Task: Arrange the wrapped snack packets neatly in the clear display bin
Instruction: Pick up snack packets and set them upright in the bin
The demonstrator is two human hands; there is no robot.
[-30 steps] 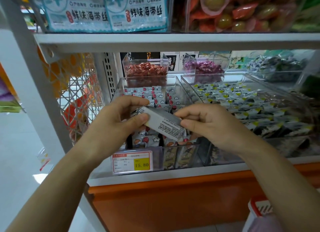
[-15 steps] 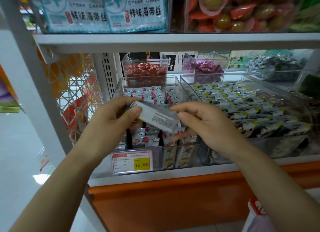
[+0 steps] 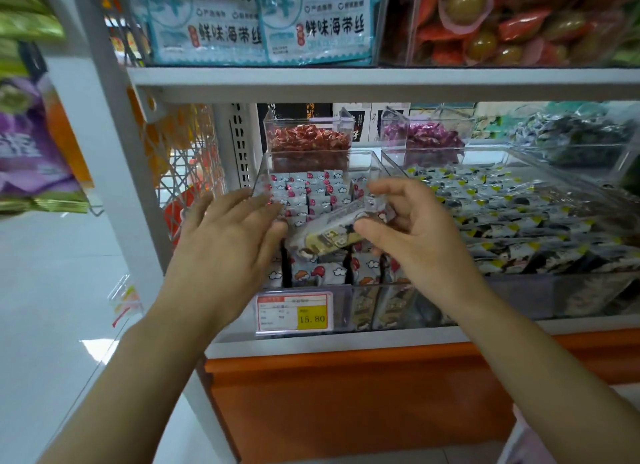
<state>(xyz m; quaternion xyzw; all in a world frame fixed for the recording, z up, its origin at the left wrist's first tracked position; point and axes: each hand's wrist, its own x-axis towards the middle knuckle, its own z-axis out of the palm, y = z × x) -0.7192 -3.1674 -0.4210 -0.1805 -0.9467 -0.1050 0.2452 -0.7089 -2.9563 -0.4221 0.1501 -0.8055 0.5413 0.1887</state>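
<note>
The right hand (image 3: 415, 235) pinches a wrapped snack packet (image 3: 329, 235) between thumb and curled fingers, holding it tilted above the near rows of packets (image 3: 311, 190) in the clear display bin (image 3: 261, 176). The left hand (image 3: 228, 242) hovers at the bin's left wall with its fingers straight and slightly apart, their tips just beside the packet's left end. A price tag (image 3: 294, 313) sits on the bin's near face.

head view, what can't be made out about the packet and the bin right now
Head view only:
packet: print blurred; right end hidden under the right hand.
left hand: blur hides whether its fingertips touch the packet.
clear bin: middle rows hidden behind both hands.
price tag: small print too small; only 15.80 reads.
</note>
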